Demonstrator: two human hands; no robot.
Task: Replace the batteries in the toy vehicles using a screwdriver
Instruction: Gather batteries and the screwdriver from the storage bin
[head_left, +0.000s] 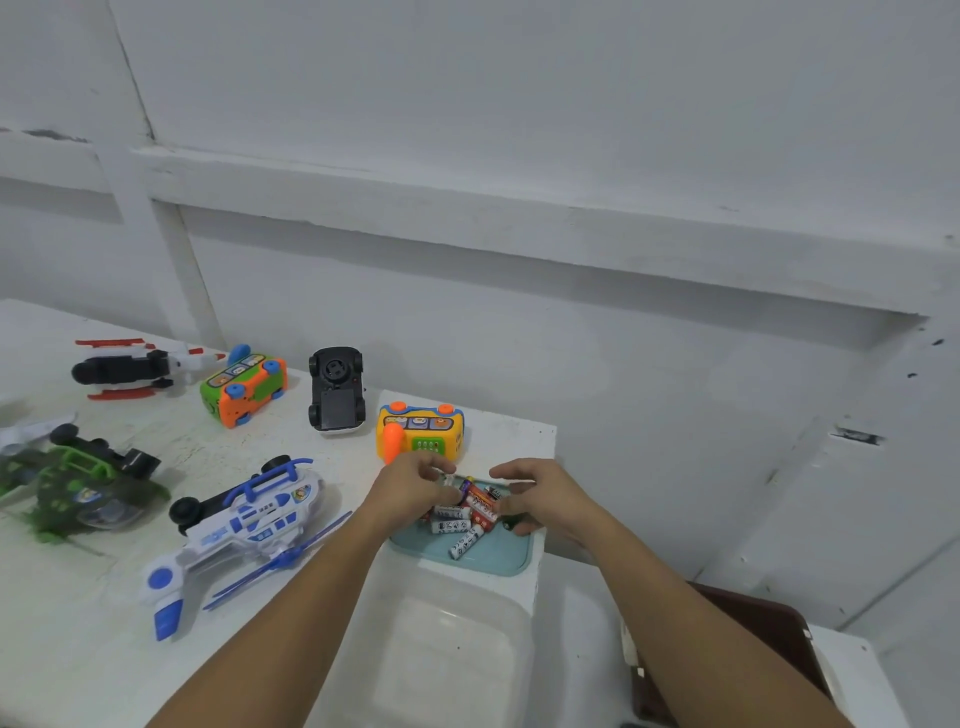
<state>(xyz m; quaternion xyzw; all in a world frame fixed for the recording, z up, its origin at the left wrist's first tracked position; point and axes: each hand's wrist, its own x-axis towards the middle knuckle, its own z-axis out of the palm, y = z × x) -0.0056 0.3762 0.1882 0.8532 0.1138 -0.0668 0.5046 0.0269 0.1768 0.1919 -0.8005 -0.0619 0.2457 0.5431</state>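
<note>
Where the desk's (78, 623) right end carries a teal tray (467, 565), a heap of batteries (467, 514) is seen lying in it. Both hands are held over the heap with fingers curled, the left hand (415, 486) at its left side and the right hand (535, 496) at its right. Whether a battery is gripped by either cannot be told. Further left, a black car (336, 389) is laid upside down and a blue helicopter (244, 519) on its side.

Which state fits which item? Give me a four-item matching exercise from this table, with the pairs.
1 black car
2 batteries
3 blue-white helicopter
4 yellow toy

A in the teal tray
B left of the tray, on its side
C underside up
D upright, just behind the tray

Pairs: 1-C, 2-A, 3-B, 4-D
</note>
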